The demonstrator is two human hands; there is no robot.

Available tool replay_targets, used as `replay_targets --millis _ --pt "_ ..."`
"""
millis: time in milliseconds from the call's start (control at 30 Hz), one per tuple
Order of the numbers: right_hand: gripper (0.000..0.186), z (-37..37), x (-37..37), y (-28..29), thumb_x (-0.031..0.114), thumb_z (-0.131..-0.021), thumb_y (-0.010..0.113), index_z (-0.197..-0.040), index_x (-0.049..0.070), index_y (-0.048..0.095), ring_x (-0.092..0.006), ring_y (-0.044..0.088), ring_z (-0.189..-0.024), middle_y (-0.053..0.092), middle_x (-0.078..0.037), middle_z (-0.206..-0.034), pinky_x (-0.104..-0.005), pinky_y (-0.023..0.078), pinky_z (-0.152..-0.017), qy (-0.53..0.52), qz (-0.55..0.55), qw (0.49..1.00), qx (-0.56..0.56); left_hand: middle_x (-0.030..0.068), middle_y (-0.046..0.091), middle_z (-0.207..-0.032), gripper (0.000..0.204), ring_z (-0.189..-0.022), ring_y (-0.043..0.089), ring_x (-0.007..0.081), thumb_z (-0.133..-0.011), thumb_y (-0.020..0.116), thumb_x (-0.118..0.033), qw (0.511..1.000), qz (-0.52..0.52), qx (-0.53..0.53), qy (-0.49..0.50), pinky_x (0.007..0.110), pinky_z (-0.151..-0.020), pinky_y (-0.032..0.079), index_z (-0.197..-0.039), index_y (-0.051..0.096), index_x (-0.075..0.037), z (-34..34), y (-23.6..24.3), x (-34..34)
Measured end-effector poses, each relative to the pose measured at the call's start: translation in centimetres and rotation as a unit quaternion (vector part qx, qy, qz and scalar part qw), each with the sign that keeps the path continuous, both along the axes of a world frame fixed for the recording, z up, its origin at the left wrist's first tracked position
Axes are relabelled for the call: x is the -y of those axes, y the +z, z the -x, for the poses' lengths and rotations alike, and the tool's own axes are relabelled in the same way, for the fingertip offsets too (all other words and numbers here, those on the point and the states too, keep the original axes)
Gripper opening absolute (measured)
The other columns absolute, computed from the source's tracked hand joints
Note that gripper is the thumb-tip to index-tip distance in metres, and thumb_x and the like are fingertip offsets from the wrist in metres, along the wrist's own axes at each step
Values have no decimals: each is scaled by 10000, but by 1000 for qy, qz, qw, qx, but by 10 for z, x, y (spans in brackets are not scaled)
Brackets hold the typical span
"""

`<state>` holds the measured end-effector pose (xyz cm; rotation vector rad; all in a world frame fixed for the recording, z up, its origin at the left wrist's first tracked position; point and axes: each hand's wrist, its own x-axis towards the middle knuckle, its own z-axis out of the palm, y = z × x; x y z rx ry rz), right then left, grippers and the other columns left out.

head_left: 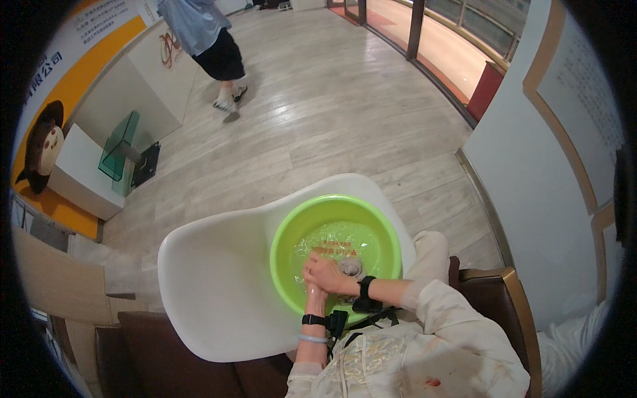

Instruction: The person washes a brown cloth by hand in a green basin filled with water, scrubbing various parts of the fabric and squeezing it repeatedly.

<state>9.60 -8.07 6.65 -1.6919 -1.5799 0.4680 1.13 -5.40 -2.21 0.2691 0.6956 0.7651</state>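
A round lime-green basin sits on a white plastic chair in front of me. It holds shallow water, with reddish printing on its bottom. Over the water my left hand and my right hand are pressed together, fingers closed. Whatever may be between them is hidden. A small wet greyish cloth lies in the basin beside my right hand, partly covered by it. Both wrists wear black straps with small dark devices; a pale bangle is on my left forearm.
A brown armchair with a wooden arm stands at right, beside a white panel. Far left are a green transparent stand and a white box. Another person is on the wood-look floor at the far left.
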Motion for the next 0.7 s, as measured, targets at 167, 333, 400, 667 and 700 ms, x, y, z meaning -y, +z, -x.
replay_targets --millis 167,333,400,667,700 --pt "182 -32 -27 -30 203 -735 587 -698 25 581 -322 545 -662 517 -147 -721 -438 466 -583 -161 4 987 21 92 574 -1098 403 -946 589 212 -928 430 -372 993 -29 -106 -41 346 -797 507 -1140 517 -40 -19 34 -1" --pt "162 2 2 -12 180 -732 583 -675 29 562 -311 537 -675 510 -136 -724 -416 470 -591 5 -99 994 52 89 547 -1165 420 -1015 562 221 -954 367 -367 989 -35 -139 -34 367 -827 503 -1209 477 -51 -13 0 -1" --pt "131 -11 -5 -17 168 -712 578 -678 42 558 -269 534 -735 513 -107 -698 -383 467 -560 14 -119 985 121 89 548 -1164 417 -1015 562 224 -955 366 -363 990 -37 -131 -37 368 -829 502 -1210 477 -52 -13 6 -1" --pt "117 6 8 0 164 -717 560 -696 49 569 -276 538 -789 521 -106 -724 -396 479 -647 -12 -54 997 45 59 603 -942 304 -822 590 180 -915 449 -311 996 -15 -82 12 331 -704 509 -1015 577 -54 -8 18 8" --pt "120 3 9 -4 167 -724 564 -707 48 569 -285 540 -795 526 -114 -735 -400 478 -654 0 -75 995 60 58 601 -921 310 -802 582 171 -920 441 -314 995 -42 -89 21 325 -686 500 -991 586 -49 -7 10 7"
